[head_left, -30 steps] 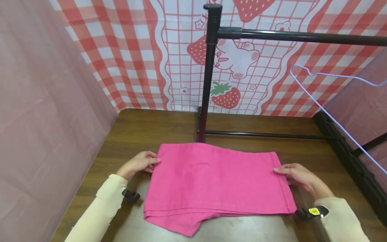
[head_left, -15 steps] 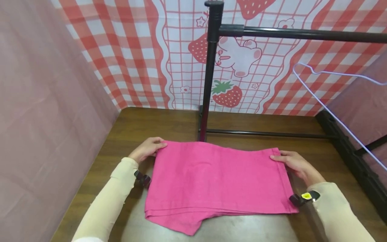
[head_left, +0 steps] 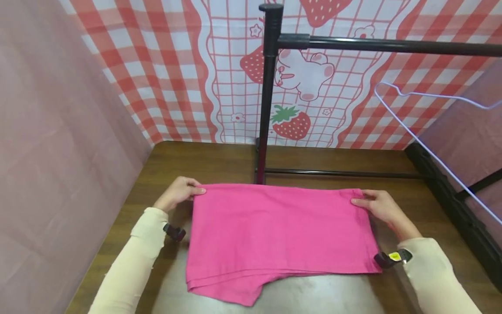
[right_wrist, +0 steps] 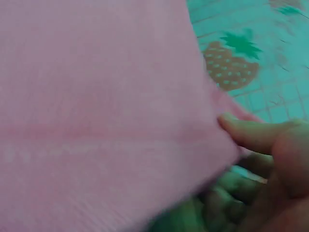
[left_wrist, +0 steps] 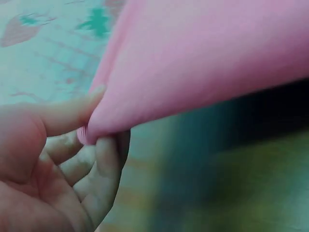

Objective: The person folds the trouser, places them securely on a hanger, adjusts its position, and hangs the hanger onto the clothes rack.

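Note:
Folded pink pants [head_left: 274, 231] span the near middle of the table, with a pointed flap sticking out at their lower left. My left hand [head_left: 181, 192] pinches the far left corner between thumb and fingers. At the far right corner, my right hand [head_left: 379, 205] holds the hemmed end, thumb on top. The left wrist view shows the pink cloth [left_wrist: 193, 58] bunched between thumb and curled fingers, raised off the surface. In the right wrist view, the thumb presses on the cloth [right_wrist: 106, 96] with the other fingers beneath, partly hidden.
Behind the pants stands a black garment rack [head_left: 268, 100] with its rail running right. A lilac wire hanger [head_left: 415, 137] hangs at the right. A strawberry-print curtain [head_left: 168, 78] closes off the back of the wooden table [head_left: 196, 157]; a plain pink curtain [head_left: 70, 152] borders the left.
Both hands have moved up the sides of the pants to the far corners and now pinch them. The far edge has risen slightly and become straighter.

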Motion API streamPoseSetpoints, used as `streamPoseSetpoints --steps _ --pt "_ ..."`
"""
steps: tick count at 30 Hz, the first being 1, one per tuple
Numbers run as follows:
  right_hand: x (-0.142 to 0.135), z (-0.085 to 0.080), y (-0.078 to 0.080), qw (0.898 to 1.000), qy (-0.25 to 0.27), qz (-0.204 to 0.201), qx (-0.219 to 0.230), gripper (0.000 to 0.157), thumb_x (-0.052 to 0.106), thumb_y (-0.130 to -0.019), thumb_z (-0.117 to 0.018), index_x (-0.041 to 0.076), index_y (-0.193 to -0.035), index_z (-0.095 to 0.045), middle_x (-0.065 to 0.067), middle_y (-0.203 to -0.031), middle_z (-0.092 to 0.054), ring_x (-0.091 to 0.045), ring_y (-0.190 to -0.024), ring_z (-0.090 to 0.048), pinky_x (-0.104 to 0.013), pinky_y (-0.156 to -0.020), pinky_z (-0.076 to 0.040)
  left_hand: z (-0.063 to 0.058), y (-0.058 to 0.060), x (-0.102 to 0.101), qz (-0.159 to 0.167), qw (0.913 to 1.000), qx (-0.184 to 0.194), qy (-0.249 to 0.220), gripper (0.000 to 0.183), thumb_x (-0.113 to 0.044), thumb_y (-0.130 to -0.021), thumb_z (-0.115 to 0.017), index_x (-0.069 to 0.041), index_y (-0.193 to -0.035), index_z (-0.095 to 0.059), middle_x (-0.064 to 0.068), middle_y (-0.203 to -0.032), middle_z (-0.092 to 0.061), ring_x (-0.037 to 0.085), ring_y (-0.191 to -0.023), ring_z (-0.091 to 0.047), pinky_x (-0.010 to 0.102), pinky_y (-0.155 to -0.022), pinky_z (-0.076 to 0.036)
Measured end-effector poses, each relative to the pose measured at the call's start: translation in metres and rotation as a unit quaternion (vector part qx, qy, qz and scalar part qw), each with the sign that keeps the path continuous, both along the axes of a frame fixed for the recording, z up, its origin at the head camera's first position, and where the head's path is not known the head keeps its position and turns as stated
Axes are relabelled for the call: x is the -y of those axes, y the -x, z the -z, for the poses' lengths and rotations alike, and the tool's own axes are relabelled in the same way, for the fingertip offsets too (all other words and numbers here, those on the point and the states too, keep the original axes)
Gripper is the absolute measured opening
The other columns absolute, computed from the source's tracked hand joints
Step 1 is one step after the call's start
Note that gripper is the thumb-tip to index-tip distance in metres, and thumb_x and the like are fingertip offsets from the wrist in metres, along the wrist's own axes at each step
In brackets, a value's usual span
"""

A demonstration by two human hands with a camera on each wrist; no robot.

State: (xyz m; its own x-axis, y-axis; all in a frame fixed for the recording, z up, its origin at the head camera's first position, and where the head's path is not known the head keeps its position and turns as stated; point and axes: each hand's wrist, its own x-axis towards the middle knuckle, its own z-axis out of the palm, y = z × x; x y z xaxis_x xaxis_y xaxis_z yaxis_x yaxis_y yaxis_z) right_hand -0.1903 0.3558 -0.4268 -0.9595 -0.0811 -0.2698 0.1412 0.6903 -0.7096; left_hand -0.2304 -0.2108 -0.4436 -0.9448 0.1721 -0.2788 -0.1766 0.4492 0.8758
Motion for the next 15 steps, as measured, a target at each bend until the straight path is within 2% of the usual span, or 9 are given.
streamPoseSetpoints --steps 1,3,5,8,11,13,15 --pt "0.003 0.002 0.001 0.999 -0.028 -0.017 0.004 0.074 0.037 -0.09 -0.067 -0.014 -0.137 -0.042 -0.02 -0.113 -0.067 -0.012 -0.089 -0.062 -0.029 -0.074 -0.055 0.004 -0.001 -0.002 0.003 0.9999 -0.004 0.012 0.03 -0.011 -0.089 -0.069 0.01 -0.11 -0.065 0.004 -0.085 -0.065 0.006 -0.067 -0.06 0.023 -0.064 -0.055" --pt "0.005 0.004 0.002 0.997 -0.05 -0.046 0.036 0.081 0.038 -0.09 -0.066 -0.018 -0.139 -0.034 -0.033 -0.122 -0.059 -0.026 -0.097 -0.064 -0.04 -0.081 -0.056 0.01 -0.003 -0.006 0.011 0.9995 -0.01 0.027 0.032 -0.008 -0.09 -0.067 0.01 -0.116 -0.062 0.007 -0.084 -0.065 0.006 -0.065 -0.058 0.023 -0.061 -0.055" --pt "0.003 0.005 0.0 0.994 -0.052 -0.057 0.072 0.084 0.039 -0.091 -0.064 -0.019 -0.14 -0.028 -0.036 -0.126 -0.054 -0.034 -0.104 -0.062 -0.047 -0.087 -0.055 0.013 -0.007 -0.008 0.022 0.9992 -0.012 0.031 0.038 -0.005 -0.091 -0.064 0.01 -0.125 -0.055 0.01 -0.085 -0.065 0.008 -0.065 -0.058 0.025 -0.061 -0.055" --pt "-0.004 0.006 -0.007 0.992 -0.03 -0.056 0.113 0.079 0.042 -0.093 -0.061 -0.018 -0.137 -0.033 -0.03 -0.119 -0.059 -0.032 -0.101 -0.063 -0.047 -0.087 -0.055 0.015 -0.015 -0.006 0.034 0.9993 0.004 0.017 0.051 -0.003 -0.092 -0.062 0.012 -0.135 -0.042 0.013 -0.086 -0.066 0.009 -0.068 -0.06 0.028 -0.063 -0.057" --pt "-0.011 0.01 -0.016 0.985 0.028 -0.082 0.149 0.066 0.036 -0.095 -0.059 -0.017 -0.13 -0.043 -0.016 -0.101 -0.066 -0.023 -0.088 -0.064 -0.039 -0.078 -0.057 0.016 -0.026 -0.002 0.041 0.9987 0.031 0.002 0.052 -0.005 -0.093 -0.062 0.015 -0.135 -0.039 0.011 -0.084 -0.066 0.008 -0.069 -0.061 0.028 -0.066 -0.057" --pt "-0.016 0.013 -0.025 0.976 0.065 -0.116 0.172 0.055 0.031 -0.097 -0.057 -0.016 -0.125 -0.049 -0.008 -0.091 -0.067 -0.018 -0.08 -0.065 -0.034 -0.071 -0.057 0.018 -0.036 0.001 0.056 0.9973 0.047 -0.009 0.042 -0.007 -0.093 -0.062 0.017 -0.124 -0.047 0.006 -0.08 -0.062 0.008 -0.068 -0.06 0.027 -0.066 -0.057" --pt "-0.02 0.017 -0.034 0.963 0.104 -0.157 0.193 0.045 0.024 -0.098 -0.055 -0.015 -0.119 -0.053 -0.004 -0.086 -0.068 -0.015 -0.075 -0.065 -0.032 -0.066 -0.058 0.02 -0.046 0.003 0.073 0.9953 0.061 -0.018 0.026 -0.009 -0.092 -0.063 0.012 -0.105 -0.056 0.0 -0.075 -0.056 0.008 -0.065 -0.057 0.024 -0.064 -0.056"
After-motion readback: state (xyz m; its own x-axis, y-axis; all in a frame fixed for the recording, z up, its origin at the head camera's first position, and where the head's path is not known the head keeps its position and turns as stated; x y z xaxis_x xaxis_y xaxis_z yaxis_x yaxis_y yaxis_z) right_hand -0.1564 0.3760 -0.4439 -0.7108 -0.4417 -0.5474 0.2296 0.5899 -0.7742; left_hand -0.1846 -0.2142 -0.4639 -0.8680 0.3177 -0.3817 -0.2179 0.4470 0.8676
